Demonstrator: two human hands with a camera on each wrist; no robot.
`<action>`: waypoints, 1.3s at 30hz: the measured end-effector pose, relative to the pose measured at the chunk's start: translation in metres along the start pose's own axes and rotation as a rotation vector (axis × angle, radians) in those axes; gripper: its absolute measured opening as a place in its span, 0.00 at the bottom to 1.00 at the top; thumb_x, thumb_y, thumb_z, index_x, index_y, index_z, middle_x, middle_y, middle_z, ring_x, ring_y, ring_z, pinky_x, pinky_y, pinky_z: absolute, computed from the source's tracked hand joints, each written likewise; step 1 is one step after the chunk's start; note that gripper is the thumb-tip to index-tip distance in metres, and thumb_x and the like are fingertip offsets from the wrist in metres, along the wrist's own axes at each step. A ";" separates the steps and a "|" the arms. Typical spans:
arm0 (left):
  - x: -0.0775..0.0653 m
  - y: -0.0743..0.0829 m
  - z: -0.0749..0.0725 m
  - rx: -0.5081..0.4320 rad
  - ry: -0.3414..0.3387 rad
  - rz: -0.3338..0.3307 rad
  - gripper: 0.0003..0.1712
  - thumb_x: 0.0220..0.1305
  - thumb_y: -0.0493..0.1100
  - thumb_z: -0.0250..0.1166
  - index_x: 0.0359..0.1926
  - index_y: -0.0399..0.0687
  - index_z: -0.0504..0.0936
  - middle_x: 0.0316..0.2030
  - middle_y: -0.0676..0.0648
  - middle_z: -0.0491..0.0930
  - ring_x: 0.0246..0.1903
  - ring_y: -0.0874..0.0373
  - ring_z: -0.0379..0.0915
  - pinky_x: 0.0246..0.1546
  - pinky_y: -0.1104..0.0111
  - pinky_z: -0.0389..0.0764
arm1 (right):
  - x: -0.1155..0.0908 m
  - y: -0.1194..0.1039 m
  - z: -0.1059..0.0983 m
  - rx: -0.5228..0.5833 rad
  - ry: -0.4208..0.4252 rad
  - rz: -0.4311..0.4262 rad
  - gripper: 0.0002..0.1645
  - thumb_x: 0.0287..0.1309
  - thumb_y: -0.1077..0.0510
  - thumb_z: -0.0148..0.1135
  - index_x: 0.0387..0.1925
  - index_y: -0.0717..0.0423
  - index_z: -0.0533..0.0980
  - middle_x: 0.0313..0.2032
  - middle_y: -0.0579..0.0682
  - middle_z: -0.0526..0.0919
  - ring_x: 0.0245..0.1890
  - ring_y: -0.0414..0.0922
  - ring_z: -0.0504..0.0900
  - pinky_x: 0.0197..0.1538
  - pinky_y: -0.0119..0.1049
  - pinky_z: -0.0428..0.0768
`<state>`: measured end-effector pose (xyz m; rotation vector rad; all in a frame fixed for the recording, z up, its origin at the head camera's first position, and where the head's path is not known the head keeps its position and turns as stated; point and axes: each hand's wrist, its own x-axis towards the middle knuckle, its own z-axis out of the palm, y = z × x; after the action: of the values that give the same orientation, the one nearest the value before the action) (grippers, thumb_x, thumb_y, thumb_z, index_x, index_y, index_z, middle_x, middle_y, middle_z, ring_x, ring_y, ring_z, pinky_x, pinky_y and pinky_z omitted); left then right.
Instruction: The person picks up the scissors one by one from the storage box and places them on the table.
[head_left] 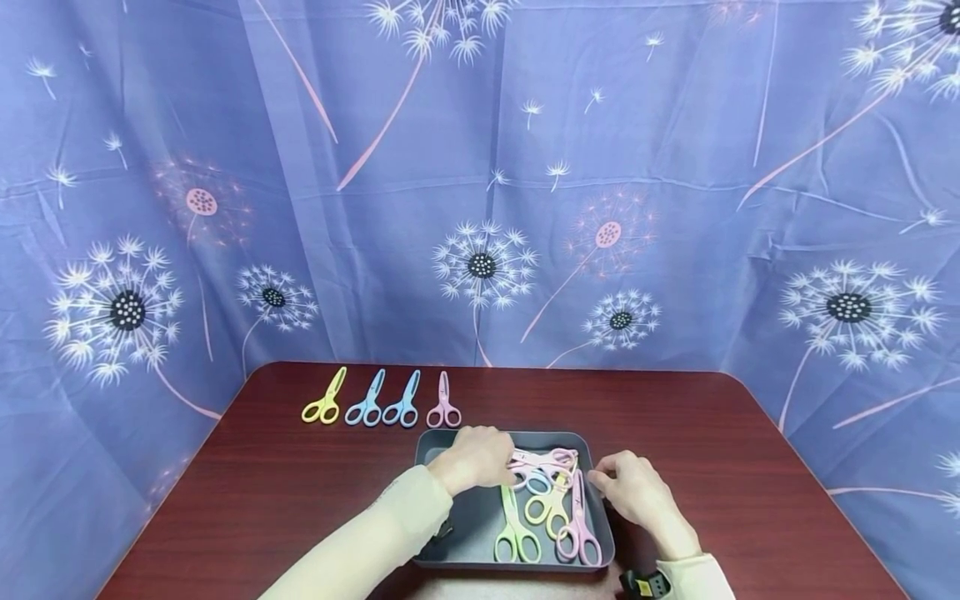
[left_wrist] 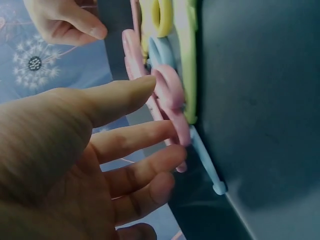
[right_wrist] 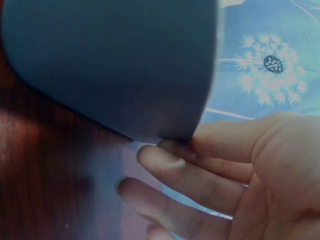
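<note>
My left hand [head_left: 480,457] reaches over the grey tray [head_left: 468,542] with its fingers loosely extended. In the left wrist view, thumb and index fingertips lie right at the handle of pink scissors [left_wrist: 171,85], which sit on top of the pile. Beneath and beside these are blue scissors [left_wrist: 206,162], green scissors [head_left: 513,529], yellow scissors [head_left: 551,507] and another pink pair [head_left: 577,529] along the tray's right wall. At that wall my right hand [head_left: 637,492] pinches the tray's edge between thumb and index finger; its other fingers are bent outside.
Across the back left of the brown table [head_left: 712,467] lies a row: yellow scissors [head_left: 324,407], two blue pairs, the nearer-left one [head_left: 366,408] beside the other [head_left: 402,408], and pink scissors [head_left: 444,412]. A blue dandelion-print curtain [head_left: 480,167] hangs behind.
</note>
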<state>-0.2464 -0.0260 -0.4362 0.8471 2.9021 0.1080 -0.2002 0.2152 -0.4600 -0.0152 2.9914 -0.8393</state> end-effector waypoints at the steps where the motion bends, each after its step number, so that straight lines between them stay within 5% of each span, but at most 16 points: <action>1: 0.001 0.000 0.001 0.006 -0.001 -0.001 0.22 0.54 0.54 0.70 0.12 0.55 0.70 0.13 0.55 0.67 0.18 0.60 0.65 0.24 0.64 0.67 | 0.000 0.000 0.000 -0.002 0.000 0.000 0.11 0.58 0.55 0.64 0.21 0.47 0.80 0.15 0.43 0.75 0.18 0.40 0.73 0.24 0.40 0.68; 18: 0.015 -0.001 0.022 0.085 0.083 0.002 0.22 0.51 0.54 0.72 0.14 0.55 0.70 0.20 0.54 0.72 0.28 0.57 0.75 0.25 0.60 0.73 | 0.000 0.001 0.000 -0.016 -0.008 -0.002 0.10 0.58 0.55 0.64 0.22 0.47 0.80 0.16 0.43 0.75 0.19 0.41 0.73 0.25 0.40 0.69; 28: 0.014 -0.003 0.027 0.098 0.145 0.084 0.21 0.49 0.52 0.72 0.12 0.56 0.70 0.23 0.54 0.72 0.31 0.57 0.72 0.25 0.62 0.73 | 0.001 0.000 0.000 -0.007 -0.004 -0.002 0.11 0.58 0.55 0.64 0.20 0.47 0.80 0.16 0.43 0.75 0.19 0.40 0.73 0.25 0.40 0.68; 39: 0.011 -0.010 0.021 0.057 0.095 0.152 0.20 0.46 0.56 0.74 0.12 0.58 0.73 0.24 0.58 0.69 0.32 0.60 0.68 0.25 0.66 0.69 | 0.001 0.000 0.001 -0.015 0.000 0.001 0.10 0.58 0.54 0.64 0.21 0.46 0.81 0.17 0.42 0.75 0.20 0.40 0.73 0.25 0.40 0.68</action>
<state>-0.2580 -0.0274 -0.4590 1.1016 2.9373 0.0820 -0.2010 0.2149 -0.4608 -0.0141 2.9971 -0.8169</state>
